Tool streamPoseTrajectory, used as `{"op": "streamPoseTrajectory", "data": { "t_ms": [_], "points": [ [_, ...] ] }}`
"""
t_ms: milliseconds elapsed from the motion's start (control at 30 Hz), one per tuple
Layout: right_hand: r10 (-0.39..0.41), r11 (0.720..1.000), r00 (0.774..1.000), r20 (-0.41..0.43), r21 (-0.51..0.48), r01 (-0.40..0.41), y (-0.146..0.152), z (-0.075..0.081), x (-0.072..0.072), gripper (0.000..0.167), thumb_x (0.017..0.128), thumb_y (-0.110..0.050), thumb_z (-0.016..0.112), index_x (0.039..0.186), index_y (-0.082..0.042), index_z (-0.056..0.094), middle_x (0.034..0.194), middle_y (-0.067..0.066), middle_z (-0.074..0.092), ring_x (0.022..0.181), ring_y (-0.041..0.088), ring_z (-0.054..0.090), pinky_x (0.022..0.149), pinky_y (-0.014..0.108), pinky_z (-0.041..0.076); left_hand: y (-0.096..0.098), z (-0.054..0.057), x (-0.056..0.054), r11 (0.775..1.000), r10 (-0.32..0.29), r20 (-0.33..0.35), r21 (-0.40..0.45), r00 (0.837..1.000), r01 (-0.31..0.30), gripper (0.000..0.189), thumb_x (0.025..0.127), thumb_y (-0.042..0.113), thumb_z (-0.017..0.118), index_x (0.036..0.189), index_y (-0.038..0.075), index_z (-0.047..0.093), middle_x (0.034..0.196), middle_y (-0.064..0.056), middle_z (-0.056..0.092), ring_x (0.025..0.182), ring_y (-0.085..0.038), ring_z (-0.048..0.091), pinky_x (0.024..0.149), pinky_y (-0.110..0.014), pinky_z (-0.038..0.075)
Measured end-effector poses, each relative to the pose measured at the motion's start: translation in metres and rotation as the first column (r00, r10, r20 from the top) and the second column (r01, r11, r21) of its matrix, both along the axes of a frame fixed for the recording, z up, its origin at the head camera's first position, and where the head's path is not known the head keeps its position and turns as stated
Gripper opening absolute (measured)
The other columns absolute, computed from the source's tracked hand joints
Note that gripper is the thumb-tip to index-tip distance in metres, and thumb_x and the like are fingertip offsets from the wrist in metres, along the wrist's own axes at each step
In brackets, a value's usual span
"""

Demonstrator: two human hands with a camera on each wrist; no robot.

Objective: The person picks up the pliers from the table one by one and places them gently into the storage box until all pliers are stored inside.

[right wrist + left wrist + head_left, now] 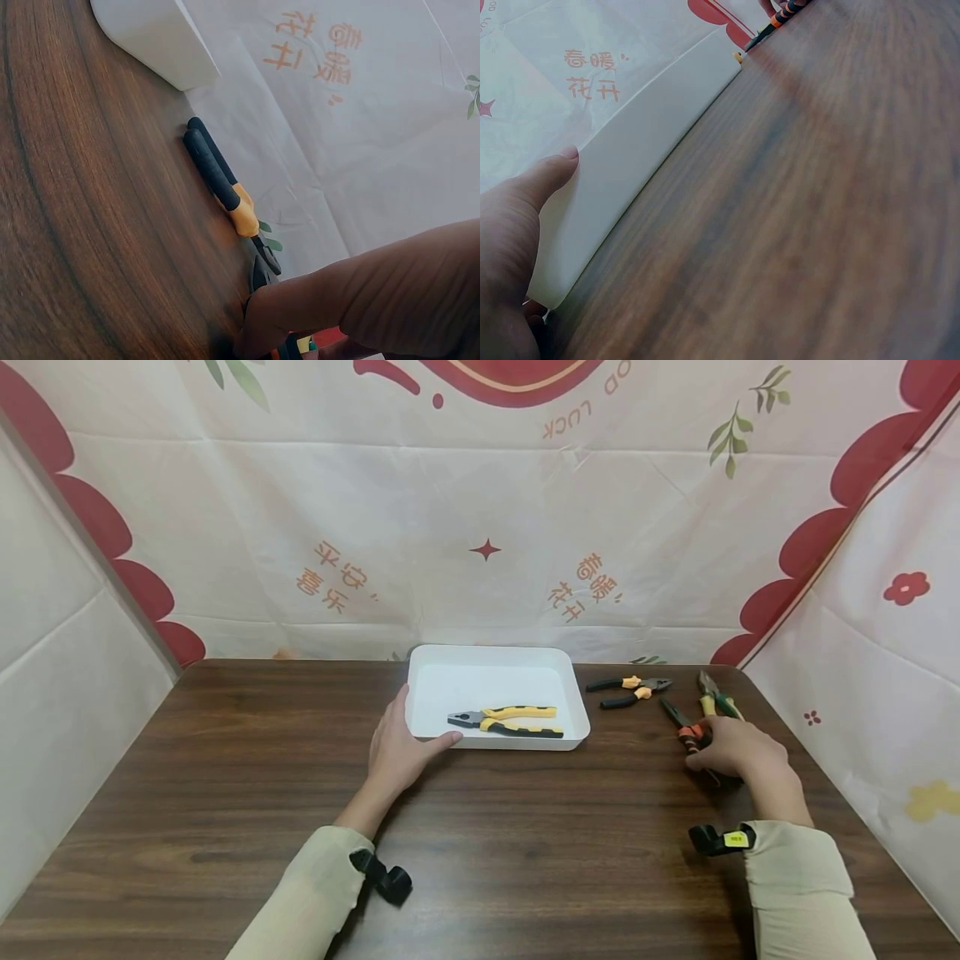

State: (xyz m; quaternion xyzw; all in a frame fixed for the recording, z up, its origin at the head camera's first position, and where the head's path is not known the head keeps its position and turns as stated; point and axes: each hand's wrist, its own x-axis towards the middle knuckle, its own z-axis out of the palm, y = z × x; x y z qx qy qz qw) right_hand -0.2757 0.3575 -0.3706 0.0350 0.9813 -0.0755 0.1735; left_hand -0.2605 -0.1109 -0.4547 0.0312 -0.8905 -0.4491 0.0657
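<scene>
Across the back and sides, a white printed cloth [450,502] with a red scalloped border is hung. In front of it, a dark, wood-grained worktop [540,843] is spread. Near the middle of its far edge, a white rectangular tray [491,681] is set, and its near-left corner is held by the left grip [401,743], with the thumb laid against the front wall. Well to the right, red-and-black pliers [688,735] are grasped by the right grip [742,747], jaws pointed away; whether they are lifted clear cannot be told. Inside the tray, close to its front wall, yellow-and-black pliers [517,729] are laid, jaws to the left. Between tray and right grip, black-handled pliers [643,692] with orange collars are placed, handles toward the tray. Green-and-yellow pliers [708,703] are partly covered by the right grip.
</scene>
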Motion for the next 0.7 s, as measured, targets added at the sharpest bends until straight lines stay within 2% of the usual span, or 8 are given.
{"op": "streamPoseTrajectory", "data": {
  "t_ms": [133, 367, 533, 700],
  "points": [
    [-0.021, 1.000, 1.000, 0.002, -0.003, 0.021, 0.0003, -0.0011, -0.0003, 0.085, 0.081, -0.044, 0.077, 0.140, 0.007, 0.044, 0.126, 0.038, 0.054, 0.101, 0.047, 0.055, 0.073, 0.060, 0.046, -0.0002, 0.0004, 0.0004, 1.000, 0.001, 0.001, -0.002, 1.000, -0.001, 0.117, 0.075, 0.056, 0.082, 0.162, 0.013, 0.018, 0.164, -0.013, 0.033, 0.150, -0.034, 0.035, 0.120, -0.058, 0.031],
    [-0.053, 0.999, 0.998, -0.024, 0.006, 0.053, -0.0032, -0.0015, 0.0004, 0.080, 0.079, -0.045, 0.078, 0.134, 0.005, 0.049, 0.118, 0.036, 0.057, 0.093, 0.042, 0.056, 0.068, 0.056, 0.046, -0.0004, 0.0015, 0.0007, 1.000, 0.000, -0.004, -0.006, 1.000, 0.000, 0.117, 0.075, 0.056, 0.082, 0.162, 0.013, 0.018, 0.163, -0.014, 0.033, 0.150, -0.035, 0.035, 0.120, -0.058, 0.031],
    [-0.052, 0.999, 0.998, -0.037, 0.008, 0.052, -0.0053, -0.0009, 0.0012, 0.079, 0.078, -0.044, 0.078, 0.133, 0.004, 0.050, 0.116, 0.034, 0.059, 0.090, 0.041, 0.057, 0.065, 0.053, 0.045, -0.0003, 0.0014, 0.0008, 1.000, 0.002, 0.002, -0.005, 1.000, -0.002, 0.117, 0.074, 0.057, 0.082, 0.162, 0.013, 0.019, 0.163, -0.013, 0.033, 0.150, -0.034, 0.035, 0.120, -0.058, 0.030],
    [-0.035, 0.999, 0.998, -0.049, -0.001, 0.035, -0.0058, -0.0016, 0.0015, 0.081, 0.078, -0.046, 0.078, 0.137, 0.003, 0.050, 0.120, 0.035, 0.059, 0.092, 0.042, 0.057, 0.065, 0.053, 0.045, 0.0002, 0.0010, 0.0001, 1.000, 0.002, 0.008, -0.002, 1.000, -0.002, 0.117, 0.074, 0.058, 0.082, 0.162, 0.014, 0.019, 0.163, -0.013, 0.034, 0.150, -0.034, 0.035, 0.120, -0.058, 0.030]
  ]
}}
